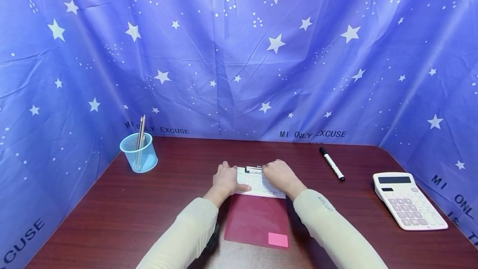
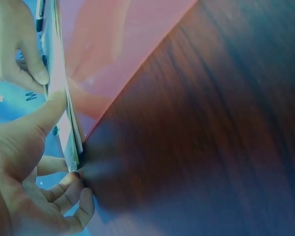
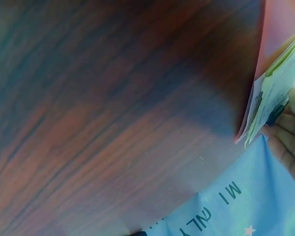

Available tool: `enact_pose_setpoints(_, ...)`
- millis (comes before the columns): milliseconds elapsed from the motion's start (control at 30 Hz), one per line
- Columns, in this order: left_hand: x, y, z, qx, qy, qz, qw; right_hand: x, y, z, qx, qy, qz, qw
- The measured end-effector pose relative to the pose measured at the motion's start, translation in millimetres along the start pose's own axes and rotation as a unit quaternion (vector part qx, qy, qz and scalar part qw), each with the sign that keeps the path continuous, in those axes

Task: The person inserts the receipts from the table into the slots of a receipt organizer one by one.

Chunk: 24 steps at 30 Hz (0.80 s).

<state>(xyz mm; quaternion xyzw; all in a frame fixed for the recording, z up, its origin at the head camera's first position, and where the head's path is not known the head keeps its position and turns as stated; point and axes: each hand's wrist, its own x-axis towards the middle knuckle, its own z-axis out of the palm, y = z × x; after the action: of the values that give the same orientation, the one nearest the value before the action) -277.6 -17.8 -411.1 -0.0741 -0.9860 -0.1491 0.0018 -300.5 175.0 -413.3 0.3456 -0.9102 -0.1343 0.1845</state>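
Note:
A small stack of printed papers (image 1: pixel 257 185) lies over the far end of a flat red plastic sheet or folder (image 1: pixel 255 215), which has a pink label (image 1: pixel 278 239) near its lower right corner. At the far edge of the papers is a black binder clip (image 1: pixel 249 170), also partly visible in the right wrist view. My left hand (image 1: pixel 225 179) grips the papers' left edge, thumb on top and fingers around the side. The right hand (image 1: pixel 282 174) pinches the clip at the top edge; in the right wrist view its thumb covers part of the clip (image 3: pixel 274 116).
A light blue mesh cup (image 1: pixel 148 159) with pencils (image 1: pixel 140 136) stands at the back left of the dark wooden table (image 1: pixel 123 219). To the right lie a black-and-white marker (image 1: pixel 332 164) and a white calculator (image 1: pixel 408 202). A blue star-patterned curtain (image 1: pixel 239 61) surrounds the table's back and sides.

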Motion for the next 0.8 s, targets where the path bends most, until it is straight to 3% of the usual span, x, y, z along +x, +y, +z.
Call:
enact_pose_setpoints(233, 0.0, 0.6, -2.0, -0.011, -0.014, 0.000, 0.9998, -3.8, -4, -3, 0.017, -0.031, 0.034, 0.9988)
enact_pose_setpoints(333, -0.3, -2.7, -5.5, -0.023, -0.018, 0.001, 0.9996, -7.3, -6, -7, 0.079, -0.064, 0.068, 0.9925)
enact_pose_setpoints(433, -1.0, -7.7, -10.2, -0.020, -0.011, 0.007, 0.9997, -12.5, -5, -10, 0.158, -0.081, 0.111, 0.9778)
enact_pose_setpoints(567, -0.7, -15.7, -16.4, 0.006, 0.009, 0.025, 0.9996, -21.9, 6, -14, 0.211, -0.062, 0.145, 0.9646)
enact_pose_setpoints(800, -5.1, -38.3, -34.1, 0.021, 0.071, 0.077, 0.9943, -38.1, 32, -30, 0.212, 0.027, 0.170, 0.9621)
